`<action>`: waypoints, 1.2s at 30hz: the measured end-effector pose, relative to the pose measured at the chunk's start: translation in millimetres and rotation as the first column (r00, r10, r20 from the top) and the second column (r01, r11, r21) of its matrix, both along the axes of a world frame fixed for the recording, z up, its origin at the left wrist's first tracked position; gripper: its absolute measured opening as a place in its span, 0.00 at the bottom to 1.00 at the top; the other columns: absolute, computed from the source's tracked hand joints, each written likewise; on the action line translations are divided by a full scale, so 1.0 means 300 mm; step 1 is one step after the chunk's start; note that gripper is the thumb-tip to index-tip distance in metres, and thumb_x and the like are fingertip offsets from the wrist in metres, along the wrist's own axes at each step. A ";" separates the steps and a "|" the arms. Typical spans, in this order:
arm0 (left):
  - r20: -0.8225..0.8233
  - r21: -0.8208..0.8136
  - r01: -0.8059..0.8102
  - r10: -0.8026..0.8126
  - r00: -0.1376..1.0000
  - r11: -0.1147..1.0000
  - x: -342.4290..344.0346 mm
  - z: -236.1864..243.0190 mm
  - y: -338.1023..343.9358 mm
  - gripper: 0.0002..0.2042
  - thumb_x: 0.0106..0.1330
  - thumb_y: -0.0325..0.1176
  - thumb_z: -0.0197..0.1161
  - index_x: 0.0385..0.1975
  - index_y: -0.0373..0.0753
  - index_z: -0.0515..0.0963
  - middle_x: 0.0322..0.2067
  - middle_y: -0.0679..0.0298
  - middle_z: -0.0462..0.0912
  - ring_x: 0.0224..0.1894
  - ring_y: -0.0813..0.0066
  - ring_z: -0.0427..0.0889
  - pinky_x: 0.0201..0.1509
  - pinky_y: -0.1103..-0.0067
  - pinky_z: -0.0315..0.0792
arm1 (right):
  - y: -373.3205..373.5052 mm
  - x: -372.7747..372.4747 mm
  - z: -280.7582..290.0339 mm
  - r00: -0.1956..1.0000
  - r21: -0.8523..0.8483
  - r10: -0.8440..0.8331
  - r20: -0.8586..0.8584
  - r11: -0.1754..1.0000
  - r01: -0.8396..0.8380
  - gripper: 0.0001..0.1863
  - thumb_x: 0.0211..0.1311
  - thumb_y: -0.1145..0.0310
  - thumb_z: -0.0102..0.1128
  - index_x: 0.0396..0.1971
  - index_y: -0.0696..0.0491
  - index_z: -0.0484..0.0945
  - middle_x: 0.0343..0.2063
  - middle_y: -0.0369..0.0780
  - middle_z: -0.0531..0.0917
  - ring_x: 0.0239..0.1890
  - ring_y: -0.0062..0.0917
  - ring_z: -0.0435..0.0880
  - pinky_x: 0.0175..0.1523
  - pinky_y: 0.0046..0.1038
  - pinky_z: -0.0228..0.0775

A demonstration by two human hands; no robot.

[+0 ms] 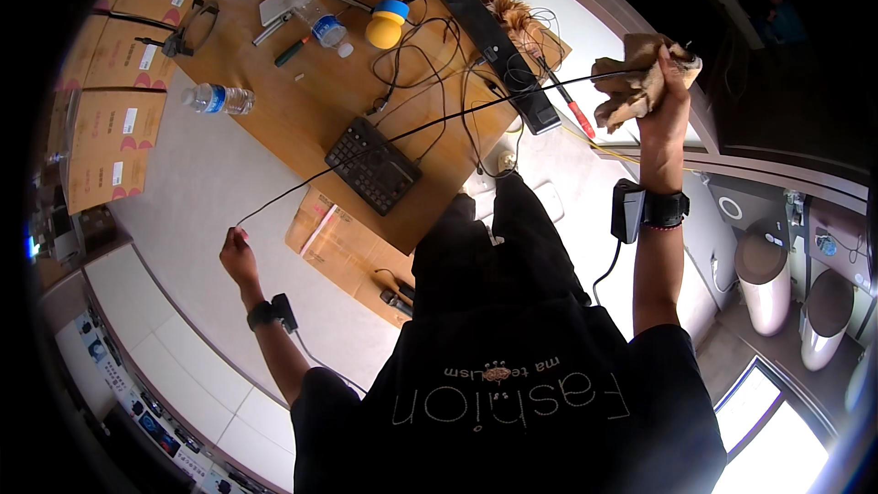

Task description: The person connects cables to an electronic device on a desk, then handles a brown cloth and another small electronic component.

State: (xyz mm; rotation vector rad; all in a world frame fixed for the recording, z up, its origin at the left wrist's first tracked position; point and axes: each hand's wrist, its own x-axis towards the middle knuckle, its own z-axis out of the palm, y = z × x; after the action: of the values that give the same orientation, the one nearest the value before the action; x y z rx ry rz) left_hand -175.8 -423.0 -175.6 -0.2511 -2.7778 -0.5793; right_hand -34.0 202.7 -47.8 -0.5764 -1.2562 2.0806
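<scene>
A thin black cable [302, 185] runs taut and slanting in front of me, between my two hands. My left hand [240, 258], low at the left, has its fingers pinched on the cable's lower end. Raised at the right, my right hand [673, 114] is wrapped round a crumpled brown cloth [626, 96], and the cable runs into its folds. What else the cloth covers is hidden. Beneath the cable, a black mixer-like control box [373, 165] with rows of buttons lies on the wooden table [274, 114].
Tangled black cables [439, 59] lie beside a long black bar [503, 55]. Also on the table are a water bottle [219, 99], another bottle [331, 35], a blue-and-yellow ball-shaped object [388, 24] and a green-handled screwdriver [291, 52]. Cardboard boxes [114, 142] stand at the left.
</scene>
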 end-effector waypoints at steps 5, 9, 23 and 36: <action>-0.002 0.037 0.002 -0.002 1.000 0.999 -0.093 0.080 -0.020 0.14 0.63 0.36 0.45 0.19 0.38 0.73 0.13 0.64 0.70 0.15 0.75 0.65 0.21 0.79 0.61 | -0.036 0.013 0.039 1.000 0.052 -0.004 -0.025 0.999 0.006 0.20 0.56 0.63 0.52 0.44 0.57 0.62 0.36 0.41 0.73 0.40 0.25 0.75 0.48 0.28 0.68; 0.210 0.035 -0.074 0.065 0.976 0.997 -0.109 0.146 -0.006 0.10 0.63 0.35 0.47 0.34 0.43 0.77 0.13 0.70 0.69 0.16 0.83 0.65 0.21 0.83 0.61 | -0.018 0.084 0.071 0.999 0.094 -0.017 -0.040 0.995 0.020 0.20 0.59 0.60 0.47 0.47 0.56 0.62 0.40 0.41 0.73 0.44 0.25 0.73 0.52 0.29 0.65; 0.237 0.899 0.213 -0.836 0.495 0.381 0.227 0.562 1.015 0.13 0.55 0.35 0.55 0.37 0.35 0.73 0.30 0.69 0.71 0.18 0.87 0.60 0.22 0.89 0.55 | -0.261 0.101 0.129 0.971 0.312 0.182 0.154 0.924 -0.222 0.18 0.51 0.62 0.60 0.37 0.59 0.71 0.27 0.35 0.76 0.29 0.16 0.73 0.38 0.19 0.66; 0.079 0.783 0.446 -0.781 0.620 0.434 0.416 0.512 1.276 0.10 0.57 0.26 0.55 0.38 0.36 0.66 0.21 0.64 0.72 0.19 0.82 0.68 0.21 0.85 0.61 | -0.341 0.084 0.191 0.923 0.350 0.156 0.352 0.893 -0.284 0.08 0.47 0.77 0.57 0.30 0.62 0.72 0.24 0.36 0.76 0.27 0.16 0.73 0.35 0.16 0.65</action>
State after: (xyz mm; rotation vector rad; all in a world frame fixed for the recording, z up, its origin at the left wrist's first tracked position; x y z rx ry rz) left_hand -51.1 -40.2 -22.1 -1.1509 -2.4556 -2.0781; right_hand -8.8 100.2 9.6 -0.6141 -1.9555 1.8736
